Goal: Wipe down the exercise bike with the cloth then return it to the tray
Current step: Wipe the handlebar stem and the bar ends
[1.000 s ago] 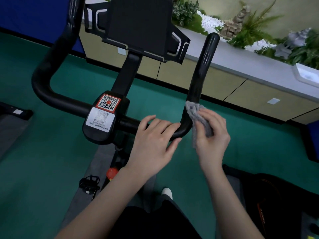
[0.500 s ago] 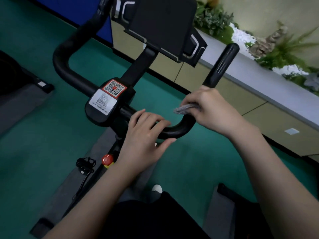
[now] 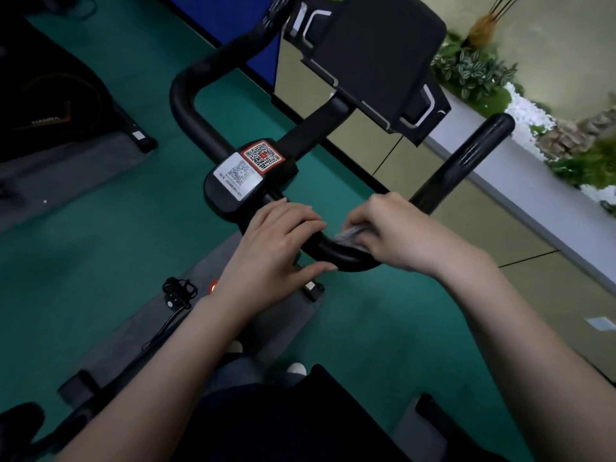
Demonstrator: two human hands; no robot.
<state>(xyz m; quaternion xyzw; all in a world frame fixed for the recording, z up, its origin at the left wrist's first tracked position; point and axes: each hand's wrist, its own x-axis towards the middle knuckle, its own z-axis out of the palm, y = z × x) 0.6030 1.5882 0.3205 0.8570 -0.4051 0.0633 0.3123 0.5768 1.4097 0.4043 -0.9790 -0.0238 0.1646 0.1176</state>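
The black exercise bike's handlebar (image 3: 461, 158) curves across the middle of the head view, with a QR-code label on its centre block (image 3: 248, 171) and a dark tablet holder (image 3: 376, 55) above. My left hand (image 3: 280, 248) grips the bar just right of the centre block. My right hand (image 3: 396, 235) presses a grey cloth (image 3: 350, 235) around the bar's right bend, close beside the left hand. Most of the cloth is hidden under my fingers. No tray is in view.
Green floor surrounds the bike. A grey mat (image 3: 140, 335) lies under it, with a pedal (image 3: 178, 290) and a red knob (image 3: 213, 287) below the bar. Another black machine (image 3: 50, 105) stands at the left. A low counter with plants (image 3: 520, 181) runs along the right.
My right hand has slid with the cloth down the right handle to the bend, closer to the left hand. The left hand stays on the bar. My head has shifted to the right.
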